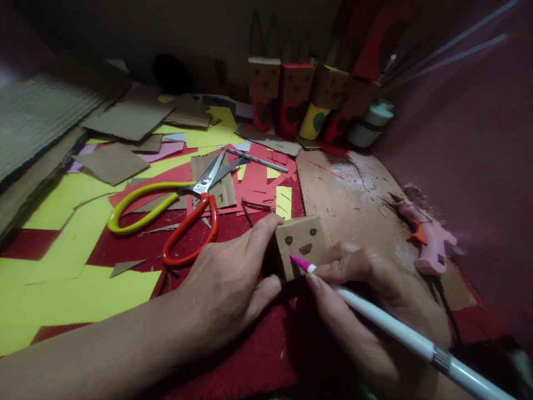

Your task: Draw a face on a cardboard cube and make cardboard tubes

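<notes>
My left hand (227, 283) is closed around the left side of a small cardboard box (300, 243) that has a drawn face with two eyes and a smile. My right hand (370, 294) pinches a white marker with a pink tip (400, 328). The pink tip touches the lower left part of the box's face. The box rests on red paper near the table's front.
Scissors (183, 208) with one yellow and one red handle lie to the left on red and yellow paper. A pink glue gun (431, 244) lies at the right. Several finished cardboard figures (300, 94) stand at the back beside a white bottle (370, 125). Cardboard scraps (125, 119) lie at the back left.
</notes>
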The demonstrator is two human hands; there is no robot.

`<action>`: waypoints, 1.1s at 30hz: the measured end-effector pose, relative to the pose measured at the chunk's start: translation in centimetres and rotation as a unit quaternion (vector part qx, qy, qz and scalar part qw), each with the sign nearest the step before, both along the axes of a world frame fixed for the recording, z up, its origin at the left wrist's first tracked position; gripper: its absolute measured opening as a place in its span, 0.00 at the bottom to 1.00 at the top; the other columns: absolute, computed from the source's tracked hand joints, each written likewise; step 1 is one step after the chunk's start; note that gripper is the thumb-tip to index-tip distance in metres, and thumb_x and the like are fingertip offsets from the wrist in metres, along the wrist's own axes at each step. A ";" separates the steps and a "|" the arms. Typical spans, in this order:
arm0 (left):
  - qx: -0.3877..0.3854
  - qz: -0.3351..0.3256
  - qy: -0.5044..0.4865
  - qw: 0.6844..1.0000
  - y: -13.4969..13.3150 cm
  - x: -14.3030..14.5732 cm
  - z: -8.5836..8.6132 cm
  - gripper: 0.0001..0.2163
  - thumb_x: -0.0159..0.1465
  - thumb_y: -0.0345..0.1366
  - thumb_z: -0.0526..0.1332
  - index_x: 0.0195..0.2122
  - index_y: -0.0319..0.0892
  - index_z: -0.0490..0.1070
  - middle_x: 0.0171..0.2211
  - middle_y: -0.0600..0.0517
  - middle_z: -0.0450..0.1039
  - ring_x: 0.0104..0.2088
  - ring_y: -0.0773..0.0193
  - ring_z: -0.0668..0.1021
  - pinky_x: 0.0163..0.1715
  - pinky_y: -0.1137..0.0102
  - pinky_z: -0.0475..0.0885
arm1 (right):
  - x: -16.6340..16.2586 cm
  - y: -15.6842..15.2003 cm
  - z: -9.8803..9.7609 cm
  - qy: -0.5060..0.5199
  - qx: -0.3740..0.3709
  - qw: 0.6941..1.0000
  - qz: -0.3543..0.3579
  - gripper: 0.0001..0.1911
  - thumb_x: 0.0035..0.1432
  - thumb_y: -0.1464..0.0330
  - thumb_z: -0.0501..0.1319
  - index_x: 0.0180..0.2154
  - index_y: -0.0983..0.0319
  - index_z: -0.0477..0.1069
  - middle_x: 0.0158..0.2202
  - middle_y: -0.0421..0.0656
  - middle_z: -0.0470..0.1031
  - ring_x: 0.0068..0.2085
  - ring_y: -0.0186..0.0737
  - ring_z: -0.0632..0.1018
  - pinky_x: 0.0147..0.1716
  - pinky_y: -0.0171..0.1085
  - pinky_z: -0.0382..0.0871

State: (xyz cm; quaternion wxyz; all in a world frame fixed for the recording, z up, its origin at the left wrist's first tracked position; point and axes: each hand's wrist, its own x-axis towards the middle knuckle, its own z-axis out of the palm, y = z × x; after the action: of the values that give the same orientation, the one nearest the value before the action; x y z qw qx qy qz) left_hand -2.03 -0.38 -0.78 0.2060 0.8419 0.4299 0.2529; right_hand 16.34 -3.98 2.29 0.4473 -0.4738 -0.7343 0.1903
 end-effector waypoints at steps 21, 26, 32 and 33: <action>0.007 -0.010 -0.008 1.000 0.1 -0.1 -0.2 0.25 0.61 0.32 0.58 0.59 0.41 0.53 0.46 0.43 0.76 0.40 0.54 0.81 0.28 0.68 0.73 | -0.1 -0.1 -0.9 0.043 0.007 0.999 -0.006 0.07 0.52 0.76 0.60 0.28 0.58 0.66 0.21 0.36 0.68 0.20 0.31 0.68 0.21 0.33 0.63; -0.003 -0.011 -0.010 1.000 -0.1 -0.1 -0.2 0.25 0.61 0.32 0.58 0.59 0.43 0.52 0.45 0.45 0.76 0.39 0.56 0.81 0.28 0.69 0.73 | -0.2 0.0 -1.0 0.054 0.010 0.998 -0.009 0.07 0.53 0.75 0.61 0.28 0.58 0.66 0.21 0.36 0.68 0.20 0.30 0.68 0.20 0.32 0.63; 0.014 -0.010 -0.010 1.000 0.0 0.0 -0.2 0.23 0.61 0.32 0.58 0.57 0.41 0.54 0.46 0.44 0.76 0.38 0.56 0.81 0.27 0.69 0.73 | -0.1 0.0 -1.0 0.036 0.010 0.999 -0.006 0.07 0.53 0.75 0.60 0.28 0.58 0.66 0.22 0.36 0.68 0.21 0.31 0.68 0.21 0.33 0.63; 0.013 -0.008 -0.007 1.000 0.0 0.1 -0.2 0.24 0.61 0.32 0.59 0.57 0.41 0.54 0.46 0.43 0.76 0.38 0.56 0.81 0.27 0.69 0.73 | -0.1 0.0 -1.0 0.034 0.010 0.999 -0.008 0.07 0.53 0.75 0.60 0.28 0.58 0.66 0.21 0.36 0.68 0.21 0.31 0.68 0.21 0.33 0.63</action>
State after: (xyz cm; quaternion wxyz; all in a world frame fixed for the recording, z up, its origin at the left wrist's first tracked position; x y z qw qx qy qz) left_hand -1.97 -0.37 -0.99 0.1999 0.8460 0.4188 0.2624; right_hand 16.25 -3.94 1.28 0.4784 -0.4679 -0.7169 0.1955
